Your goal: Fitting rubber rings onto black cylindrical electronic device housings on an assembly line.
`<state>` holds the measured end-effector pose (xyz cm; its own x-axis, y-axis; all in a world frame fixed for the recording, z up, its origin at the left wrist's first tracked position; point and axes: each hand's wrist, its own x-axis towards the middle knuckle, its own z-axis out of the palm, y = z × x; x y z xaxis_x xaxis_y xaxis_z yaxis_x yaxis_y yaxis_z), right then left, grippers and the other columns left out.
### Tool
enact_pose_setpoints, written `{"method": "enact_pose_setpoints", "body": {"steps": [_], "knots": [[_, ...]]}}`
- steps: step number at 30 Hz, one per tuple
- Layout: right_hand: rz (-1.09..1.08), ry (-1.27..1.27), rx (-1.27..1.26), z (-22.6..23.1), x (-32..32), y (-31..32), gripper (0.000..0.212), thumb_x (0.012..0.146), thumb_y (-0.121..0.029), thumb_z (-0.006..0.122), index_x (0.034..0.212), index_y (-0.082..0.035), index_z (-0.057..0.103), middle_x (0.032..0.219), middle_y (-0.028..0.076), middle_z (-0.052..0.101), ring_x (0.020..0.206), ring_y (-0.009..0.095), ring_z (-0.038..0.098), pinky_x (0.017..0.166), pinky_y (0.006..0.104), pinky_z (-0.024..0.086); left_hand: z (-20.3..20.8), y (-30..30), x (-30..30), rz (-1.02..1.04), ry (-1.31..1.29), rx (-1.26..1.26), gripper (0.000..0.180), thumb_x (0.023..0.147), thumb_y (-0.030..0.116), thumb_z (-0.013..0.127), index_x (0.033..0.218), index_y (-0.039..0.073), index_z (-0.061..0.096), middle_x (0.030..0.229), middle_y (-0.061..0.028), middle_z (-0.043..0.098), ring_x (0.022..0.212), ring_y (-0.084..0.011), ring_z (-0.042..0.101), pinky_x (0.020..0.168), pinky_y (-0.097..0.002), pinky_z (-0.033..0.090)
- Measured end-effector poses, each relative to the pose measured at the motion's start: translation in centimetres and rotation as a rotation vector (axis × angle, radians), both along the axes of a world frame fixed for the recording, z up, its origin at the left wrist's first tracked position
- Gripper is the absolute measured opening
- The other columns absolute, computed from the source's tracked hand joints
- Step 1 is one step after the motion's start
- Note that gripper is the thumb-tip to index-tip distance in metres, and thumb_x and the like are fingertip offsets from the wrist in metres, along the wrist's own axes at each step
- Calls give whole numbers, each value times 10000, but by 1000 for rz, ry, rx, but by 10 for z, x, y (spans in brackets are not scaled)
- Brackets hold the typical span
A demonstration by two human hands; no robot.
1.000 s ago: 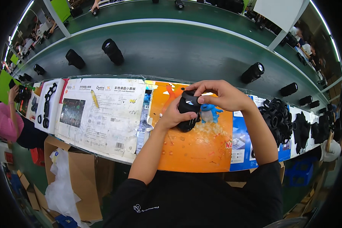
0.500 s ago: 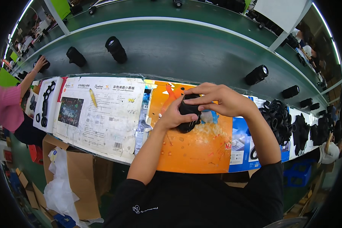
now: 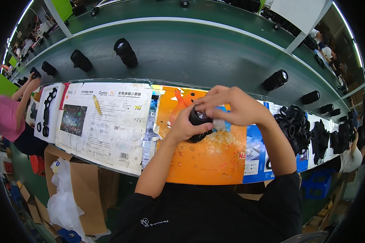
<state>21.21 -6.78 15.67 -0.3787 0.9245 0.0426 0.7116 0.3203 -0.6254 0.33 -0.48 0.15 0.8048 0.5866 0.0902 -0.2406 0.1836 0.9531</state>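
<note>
My left hand (image 3: 182,128) is closed round a black cylindrical speaker (image 3: 198,120), its thumb across the near side. The speaker stands tilted over the orange board (image 3: 207,166), and a silvery disc shows in its upper end. Just above and right of that end is my right hand (image 3: 241,106), palm down. Its fingers are bent and smeared by motion, so I cannot tell whether they touch the rim or hold anything. A small patch of pale, whitish material (image 3: 219,124) shows beneath the right fingers.
Several similar speakers (image 3: 125,52) stand or lie on the dark green belt beyond the bench. Black rings (image 3: 293,127) are heaped at the right. A yellow pen (image 3: 97,104) lies on a white printed board (image 3: 105,137). A person in pink (image 3: 6,115) works at the left, beside a carton (image 3: 83,194).
My right fingers have lifted off the speaker's upper end, uncovering the silvery disc. My left hand keeps its hold. At the left, the co-worker's hands have moved further left, holding a dark thing.
</note>
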Motion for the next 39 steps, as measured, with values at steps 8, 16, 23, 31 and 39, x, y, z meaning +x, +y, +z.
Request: {"method": "enact_pose_setpoints", "body": {"steps": [8,16,23,31,39], "knots": [[-382,-93,-357,-52,-43,37,602,1142,-424,435,1034,80,745,1104,294,765,1015,489,710,967,518,552,-10,-10,21,79,37,206,548,774,250,998,1194,31,723,1082,-59,783,1001,-156,746,890,-331,592],[-470,-19,-369,-47,-46,17,422,981,-308,547,995,67,740,1072,287,760,1009,473,698,935,526,545,6,-21,15,17,44,288,614,725,262,991,1205,2,709,1103,-113,769,1017,-217,757,906,-375,614],[-486,38,-220,-59,-52,14,391,968,-296,551,987,49,732,1033,273,753,968,454,694,903,514,553,7,-26,11,42,136,276,629,741,296,994,1210,-2,699,1126,-125,772,1035,-224,758,920,-379,614],[-548,704,-226,-100,-34,-3,494,1148,-363,480,1116,13,798,1065,133,809,1006,251,731,968,377,556,-4,-23,13,204,-60,592,698,792,382,1002,1286,18,669,1090,-117,766,952,-204,766,810,-338,625],[-668,1072,-271,-185,-88,-71,570,1231,-442,357,1454,7,628,1266,152,745,1108,254,742,1017,408,592,1,-23,-13,248,-460,-498,984,1018,943,306,1271,48,628,1042,-146,742,941,-310,766,877,-453,654]]}}
